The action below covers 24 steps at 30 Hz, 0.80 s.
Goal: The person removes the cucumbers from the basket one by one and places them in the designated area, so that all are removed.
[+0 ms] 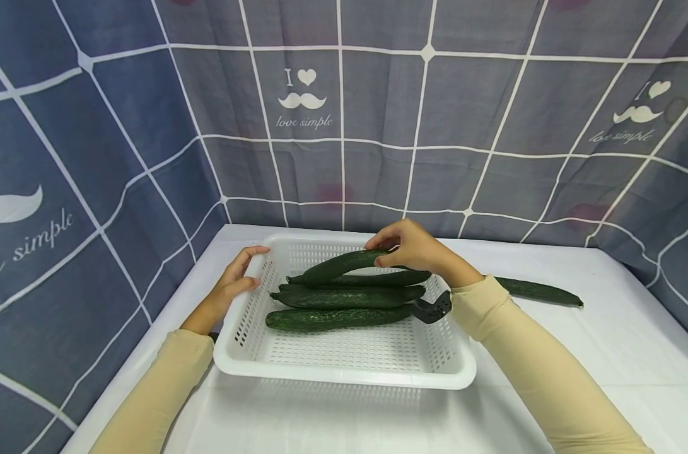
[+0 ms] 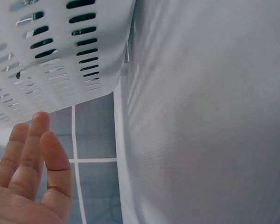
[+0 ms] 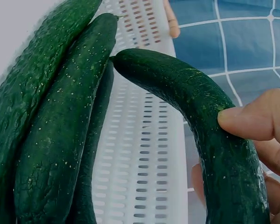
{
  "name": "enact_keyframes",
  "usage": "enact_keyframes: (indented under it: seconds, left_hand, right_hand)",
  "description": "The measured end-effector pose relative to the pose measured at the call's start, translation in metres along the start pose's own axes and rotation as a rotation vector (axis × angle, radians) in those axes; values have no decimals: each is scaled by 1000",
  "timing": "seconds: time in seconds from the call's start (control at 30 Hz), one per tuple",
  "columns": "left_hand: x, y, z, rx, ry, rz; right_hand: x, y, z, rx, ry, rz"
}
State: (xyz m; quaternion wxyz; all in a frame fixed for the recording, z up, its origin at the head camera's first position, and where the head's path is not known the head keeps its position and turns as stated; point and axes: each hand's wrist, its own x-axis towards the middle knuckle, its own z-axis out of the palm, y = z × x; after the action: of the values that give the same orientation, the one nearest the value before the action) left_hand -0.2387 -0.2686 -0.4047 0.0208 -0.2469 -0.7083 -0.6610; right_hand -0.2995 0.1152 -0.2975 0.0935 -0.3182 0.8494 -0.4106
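A white perforated basket (image 1: 344, 376) stands on the table with several dark green cucumbers (image 1: 344, 297) lying side by side in it. My right hand (image 1: 414, 249) pinches a curved cucumber (image 3: 177, 88) between thumb and fingers, over the basket's back part. Its far end points left and slopes down toward the others. At the basket's left rim is my left hand (image 1: 233, 287), thumb and index finger touching the rim. In the left wrist view, the other fingers of the left hand (image 2: 32, 177) extend loosely beside the basket's perforated outer wall.
Another cucumber (image 1: 539, 292) lies on the white table (image 1: 582, 359), right of the basket and partly hidden by the right forearm. Grey checked cloth (image 1: 378, 170) hangs along the back and sides. A black strap piece (image 1: 432, 308) sits at the right wrist.
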Motion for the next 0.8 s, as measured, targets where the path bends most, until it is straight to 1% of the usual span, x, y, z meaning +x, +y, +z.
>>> enact_keyframes:
  seconds: [0.17, 0.33, 0.53, 0.8]
  left_hand:
    - [0, 0, 0, 8, -2, 4]
    - [-1, 0, 0, 7, -2, 7]
    - [0, -1, 0, 7, 3, 10]
    - [-1, -1, 0, 17, 7, 17]
  right_hand:
    - [-5, 1, -2, 26, 26, -16]
    - [-14, -3, -7, 41, 71, -32]
    - [-27, -9, -15, 63, 130, -24]
    - [-42, -10, -21, 137, 199, -65]
